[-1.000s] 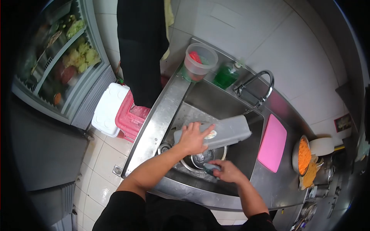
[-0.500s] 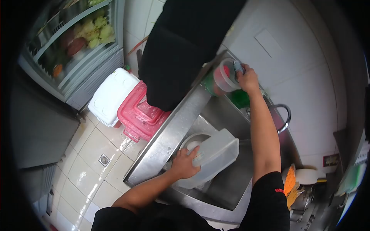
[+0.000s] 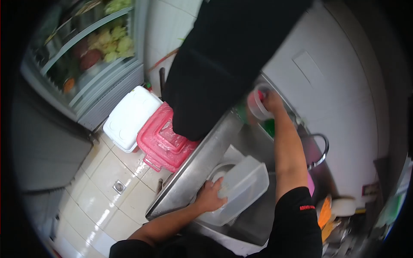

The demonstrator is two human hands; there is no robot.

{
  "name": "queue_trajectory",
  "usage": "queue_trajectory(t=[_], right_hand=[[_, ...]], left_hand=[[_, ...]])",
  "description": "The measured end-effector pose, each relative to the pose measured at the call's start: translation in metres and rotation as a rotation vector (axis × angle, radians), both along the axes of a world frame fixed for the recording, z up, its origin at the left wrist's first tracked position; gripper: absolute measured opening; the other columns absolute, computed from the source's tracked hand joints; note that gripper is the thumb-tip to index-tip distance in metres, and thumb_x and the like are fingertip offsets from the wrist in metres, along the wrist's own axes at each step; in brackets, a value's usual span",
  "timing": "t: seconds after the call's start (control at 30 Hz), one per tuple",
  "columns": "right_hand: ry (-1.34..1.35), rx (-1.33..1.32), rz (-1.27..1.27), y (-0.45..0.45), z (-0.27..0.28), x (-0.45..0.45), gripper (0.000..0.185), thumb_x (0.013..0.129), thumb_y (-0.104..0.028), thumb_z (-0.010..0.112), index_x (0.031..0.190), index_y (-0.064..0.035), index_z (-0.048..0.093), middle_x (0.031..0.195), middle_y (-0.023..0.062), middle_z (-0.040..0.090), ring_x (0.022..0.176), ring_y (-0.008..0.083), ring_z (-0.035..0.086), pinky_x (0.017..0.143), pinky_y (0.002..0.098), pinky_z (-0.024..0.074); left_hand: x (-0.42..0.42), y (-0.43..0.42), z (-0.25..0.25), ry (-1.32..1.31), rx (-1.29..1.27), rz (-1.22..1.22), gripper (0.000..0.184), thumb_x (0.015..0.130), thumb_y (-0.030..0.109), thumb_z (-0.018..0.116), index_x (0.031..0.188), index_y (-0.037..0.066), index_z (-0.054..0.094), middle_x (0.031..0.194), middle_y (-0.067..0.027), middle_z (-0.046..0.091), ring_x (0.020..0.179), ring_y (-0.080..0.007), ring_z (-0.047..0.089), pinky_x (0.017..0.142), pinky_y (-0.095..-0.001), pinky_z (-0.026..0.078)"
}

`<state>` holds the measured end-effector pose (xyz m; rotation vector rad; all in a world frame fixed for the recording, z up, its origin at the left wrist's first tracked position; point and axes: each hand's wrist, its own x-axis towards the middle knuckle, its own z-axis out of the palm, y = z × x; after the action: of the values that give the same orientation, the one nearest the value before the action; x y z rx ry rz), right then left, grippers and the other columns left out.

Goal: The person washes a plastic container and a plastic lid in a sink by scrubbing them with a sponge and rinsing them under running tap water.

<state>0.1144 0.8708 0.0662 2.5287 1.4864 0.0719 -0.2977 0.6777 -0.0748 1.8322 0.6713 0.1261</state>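
My left hand grips the near left side of a translucent rectangular plastic container, which is tilted over the steel sink. Beneath it, a round metal bowl shows in part. At the sink's far end, my right hand is curled at the rim of a clear round tub. Something red shows inside that tub, close to the fingers. The fingertips are blurred and partly hidden, so what they hold cannot be made out. Green items lie beside the tub.
A person in black leans in beside the sink's far left edge. A curved faucet stands right of my right forearm. On the tiled floor are a white lidded box and a red lidded bin. A glass-door fridge stands at upper left.
My right hand has dipped lower, from above the round tub to its rim; the greyish thing it held no longer shows. My left hand still grips the rectangular container. The view has shifted slightly.
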Motion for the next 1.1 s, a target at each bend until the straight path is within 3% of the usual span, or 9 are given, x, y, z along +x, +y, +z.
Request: queue_trajectory(t=[0.1,0.27,0.37,0.47,0.5,0.57,0.87,1.07,1.1], right_hand=[[0.003,0.646,-0.011,-0.042,0.041,-0.037,0.039,0.084,-0.023,0.062,0.118,-0.003,0.062,0.103,0.0263,0.068,0.098,0.0425,0.064,0.087,0.0459,0.0507],[0.498,1.065,-0.122,-0.179,0.082,-0.12,0.037,0.084,-0.012,0.059,0.118,0.0043,0.058,0.107,0.0176,0.067,0.099,0.0246,0.064,0.087,0.0351,0.0498],[0.772,1.124,-0.317,-0.264,0.003,-0.154,0.037,0.086,-0.003,0.059,0.122,0.0027,0.054,0.111,0.0101,0.063,0.101,0.017,0.06,0.09,0.032,0.0481],[0.959,1.266,-0.556,-0.293,-0.129,-0.202,0.045,0.091,-0.008,0.061,0.133,0.0013,0.049,0.115,0.0135,0.061,0.103,0.0179,0.059,0.091,0.0315,0.0473],[0.748,0.902,-0.54,-0.295,-0.138,-0.223,0.047,0.087,-0.009,0.065,0.131,-0.001,0.054,0.122,0.0174,0.057,0.107,0.0253,0.057,0.094,0.035,0.046],[0.36,0.748,-0.092,-0.297,-0.184,-0.247,0.047,0.085,-0.012,0.066,0.13,-0.0043,0.057,0.125,0.0192,0.053,0.112,0.0359,0.052,0.098,0.0426,0.0428],[0.35,0.734,-0.326,-0.289,-0.188,-0.169,0.04,0.083,-0.013,0.066,0.12,-0.0051,0.054,0.125,0.0195,0.047,0.114,0.0403,0.049,0.096,0.0482,0.044],[0.449,0.53,-0.552,-0.293,-0.182,-0.128,0.034,0.085,-0.013,0.059,0.115,0.0014,0.053,0.122,0.0253,0.049,0.111,0.0418,0.052,0.095,0.0486,0.045],[0.457,0.728,-0.632,-0.288,-0.184,-0.126,0.034,0.085,-0.012,0.058,0.115,0.0019,0.052,0.12,0.0261,0.049,0.111,0.0422,0.052,0.095,0.049,0.0447]], left_hand=[[0.006,-0.001,-0.009,-0.003,-0.067,0.063,0.092,0.078,0.037,0.07,0.153,0.009,0.023,0.125,-0.0333,0.048,0.122,-0.0474,0.046,0.106,-0.0487,0.038],[0.016,0.007,0.008,0.126,-0.107,0.084,0.094,0.082,0.041,0.065,0.156,0.015,0.015,0.133,-0.0373,0.041,0.126,-0.0486,0.043,0.109,-0.0475,0.035],[0.028,0.013,0.03,0.199,-0.182,0.043,0.094,0.084,0.042,0.062,0.158,0.023,0.007,0.137,-0.0386,0.037,0.131,-0.0491,0.039,0.111,-0.0464,0.032],[0.038,-0.003,0.03,0.17,-0.243,0.047,0.09,0.086,0.036,0.058,0.158,0.028,0.004,0.138,-0.0384,0.039,0.132,-0.0482,0.04,0.112,-0.0441,0.032],[0.041,-0.008,0.022,0.121,-0.281,0.051,0.089,0.086,0.035,0.058,0.158,0.027,0.005,0.138,-0.0368,0.041,0.132,-0.0471,0.042,0.111,-0.0434,0.033],[0.049,-0.022,-0.008,-0.055,-0.393,0.063,0.086,0.086,0.025,0.056,0.158,0.02,0.009,0.138,-0.0279,0.049,0.128,-0.0397,0.049,0.108,-0.0393,0.037],[0.027,-0.055,0.065,-0.019,-0.751,0.219,0.084,0.088,0.008,0.048,0.158,0.014,0.004,0.147,-0.0166,0.042,0.128,-0.0255,0.049,0.103,-0.0319,0.04],[0.018,-0.057,0.041,-0.132,-0.593,0.221,0.085,0.087,0.003,0.047,0.158,0.011,0.0,0.151,-0.0168,0.037,0.133,-0.0263,0.043,0.109,-0.0309,0.033],[0.019,-0.058,0.039,-0.112,-0.572,0.206,0.085,0.088,0.007,0.047,0.158,0.015,0.0,0.15,-0.0166,0.038,0.129,-0.0283,0.045,0.1,-0.0345,0.039]])
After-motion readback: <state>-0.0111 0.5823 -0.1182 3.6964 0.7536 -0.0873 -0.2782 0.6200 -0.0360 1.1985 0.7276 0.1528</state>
